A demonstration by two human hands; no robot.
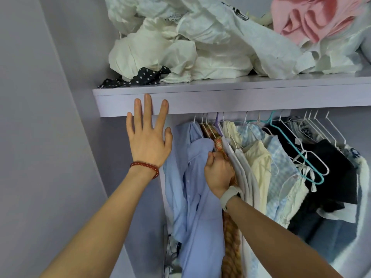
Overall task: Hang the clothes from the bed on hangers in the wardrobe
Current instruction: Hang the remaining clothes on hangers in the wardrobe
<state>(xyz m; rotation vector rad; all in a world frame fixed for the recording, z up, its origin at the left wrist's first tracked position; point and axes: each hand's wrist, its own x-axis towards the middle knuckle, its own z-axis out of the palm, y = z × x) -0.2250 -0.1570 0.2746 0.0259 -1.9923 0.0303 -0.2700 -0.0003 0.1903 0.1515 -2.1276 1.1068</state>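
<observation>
Both hands raised: left hand [149, 137] spread at shelf edge [220, 101] (right hand [217, 173] grips blue shirt [192, 177]).

Both forearms were bare, with no sleeves showing. The left wrist wore a bracelet [146, 167] of round dark-red beads. The right wrist wore a pale grey band [228, 196], like a watch strap, with a darker edge.

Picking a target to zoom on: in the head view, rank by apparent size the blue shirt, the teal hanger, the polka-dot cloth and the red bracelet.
1. blue shirt, largest by far.
2. and 3. teal hanger and polka-dot cloth: similar spans, not ranked.
4. red bracelet, smallest, though nearer the camera.
</observation>
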